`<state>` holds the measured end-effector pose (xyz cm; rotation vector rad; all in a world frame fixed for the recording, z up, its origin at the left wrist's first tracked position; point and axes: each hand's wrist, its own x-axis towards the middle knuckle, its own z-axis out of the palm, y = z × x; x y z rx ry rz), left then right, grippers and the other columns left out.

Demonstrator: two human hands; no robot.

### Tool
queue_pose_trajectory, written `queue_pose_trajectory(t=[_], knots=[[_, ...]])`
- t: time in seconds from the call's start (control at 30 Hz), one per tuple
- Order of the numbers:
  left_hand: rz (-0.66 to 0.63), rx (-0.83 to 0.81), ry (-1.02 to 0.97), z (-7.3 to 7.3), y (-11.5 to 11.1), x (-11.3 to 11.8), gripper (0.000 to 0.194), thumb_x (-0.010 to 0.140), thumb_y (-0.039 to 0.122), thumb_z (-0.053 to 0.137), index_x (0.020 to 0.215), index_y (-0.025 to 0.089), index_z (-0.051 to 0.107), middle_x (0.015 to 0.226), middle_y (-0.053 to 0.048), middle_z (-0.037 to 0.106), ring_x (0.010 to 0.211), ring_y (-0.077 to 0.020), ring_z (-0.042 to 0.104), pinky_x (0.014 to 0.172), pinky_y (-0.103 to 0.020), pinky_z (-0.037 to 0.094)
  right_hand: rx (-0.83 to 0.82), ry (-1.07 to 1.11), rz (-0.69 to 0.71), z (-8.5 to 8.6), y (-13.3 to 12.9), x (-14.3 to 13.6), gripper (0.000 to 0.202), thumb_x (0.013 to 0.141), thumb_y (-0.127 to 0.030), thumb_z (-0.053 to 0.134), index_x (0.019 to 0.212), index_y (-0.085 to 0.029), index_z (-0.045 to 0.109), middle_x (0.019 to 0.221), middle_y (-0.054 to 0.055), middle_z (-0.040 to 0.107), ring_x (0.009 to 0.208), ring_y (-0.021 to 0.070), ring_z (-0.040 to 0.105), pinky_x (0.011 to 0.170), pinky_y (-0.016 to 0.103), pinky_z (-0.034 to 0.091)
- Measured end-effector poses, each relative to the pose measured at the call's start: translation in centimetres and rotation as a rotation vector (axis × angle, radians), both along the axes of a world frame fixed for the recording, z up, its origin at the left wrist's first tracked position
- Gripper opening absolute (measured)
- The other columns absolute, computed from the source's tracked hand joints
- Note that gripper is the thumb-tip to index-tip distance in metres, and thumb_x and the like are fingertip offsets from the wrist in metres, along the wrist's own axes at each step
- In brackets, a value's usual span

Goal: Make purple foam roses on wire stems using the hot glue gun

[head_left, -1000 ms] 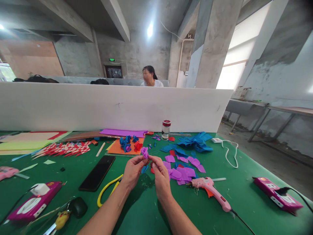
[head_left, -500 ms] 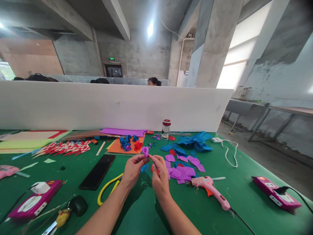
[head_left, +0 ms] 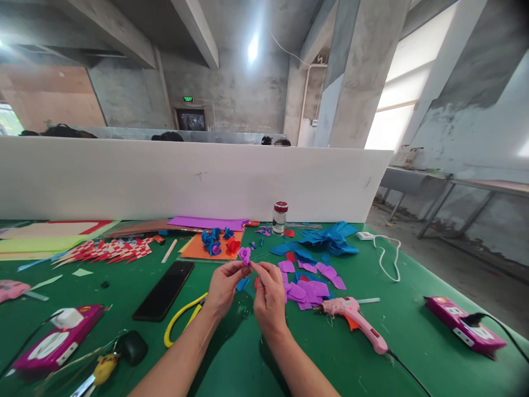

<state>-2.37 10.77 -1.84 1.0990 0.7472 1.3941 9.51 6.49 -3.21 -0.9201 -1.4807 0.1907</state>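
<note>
A small purple paper flower (head_left: 244, 255) stands upright at the meeting fingertips of both hands. My left hand (head_left: 223, 286) pinches its base between thumb and fingers. From the other side, my right hand (head_left: 269, 295) presses its fingertips at the same base, the other fingers curled in. Finished blue paper flowers (head_left: 211, 240) and a red paper flower (head_left: 232, 245) lie just beyond on an orange sheet (head_left: 194, 249). Purple paper petals (head_left: 308, 291) are heaped right of my right hand. A pink glue gun (head_left: 359, 320) rests beside them.
Yellow-handled pliers or scissors (head_left: 176, 325) lie partly under my left forearm. A black phone (head_left: 164, 290) is to the left. A red-lidded glass jar (head_left: 280, 219) stands near the white partition (head_left: 248, 176). Magenta power strips (head_left: 465, 325) with cords sit at both sides. Crumpled blue paper (head_left: 330, 240) lies behind the petals.
My right hand has turned slightly, its fingers shifting a little at the flower's base. The flower stays almost in place. Beyond the partition, a person's head has moved right and lower.
</note>
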Motion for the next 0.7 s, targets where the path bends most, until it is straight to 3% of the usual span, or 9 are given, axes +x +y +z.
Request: queue_pose_trajectory(t=[0.27,0.37,0.47,0.6,0.7], knots=[[0.005,-0.025,-0.025,0.1,-0.2,0.0,0.023,0.055,0.024,0.085,0.074,0.016,0.075,0.072,-0.002,0.073,0.07,-0.0128,0.063,0.073,-0.023,0.049,0.01,0.15,0.104,0.3,-0.1,0.0,0.031,0.092,-0.017,0.039,0.108,-0.023,0.065,0.103,0.007,0.06,0.1,0.0212,0.055,0.086,0.037,0.045],[0.006,-0.038,-0.024,0.0,-0.1,0.0,0.022,0.055,0.023,0.085,0.072,0.016,0.074,0.069,-0.001,0.071,0.067,-0.012,0.062,0.07,-0.022,0.048,-0.091,0.375,0.144,0.1,0.4,0.1,0.021,0.093,-0.027,0.044,0.102,-0.021,0.062,0.101,0.006,0.061,0.099,0.0204,0.057,0.086,0.035,0.046],[-0.015,-0.04,-0.013,-0.1,-0.1,0.0,0.02,0.057,0.024,0.084,0.072,0.015,0.074,0.069,-0.001,0.07,0.067,-0.0127,0.061,0.07,-0.023,0.048,-0.238,0.542,0.21,0.0,1.1,0.2,0.023,0.089,-0.037,0.053,0.104,-0.02,0.059,0.101,0.006,0.062,0.095,0.0197,0.059,0.082,0.033,0.048],[-0.064,-0.009,0.022,0.1,-0.3,0.1,0.019,0.059,0.024,0.082,0.074,0.015,0.074,0.071,-0.002,0.069,0.068,-0.0133,0.06,0.07,-0.023,0.047,-0.342,0.455,0.313,0.1,1.5,0.3,0.036,0.078,-0.037,0.068,0.108,-0.019,0.061,0.105,0.008,0.065,0.095,0.0209,0.06,0.082,0.033,0.049],[-0.078,-0.005,0.059,0.1,-0.4,0.1,0.018,0.057,0.022,0.081,0.071,0.016,0.074,0.067,0.0,0.068,0.067,-0.0134,0.059,0.069,-0.022,0.046,-0.319,0.379,0.275,0.3,1.3,0.1,0.033,0.073,-0.032,0.072,0.102,-0.019,0.064,0.1,0.006,0.067,0.092,0.0208,0.061,0.082,0.033,0.049]])
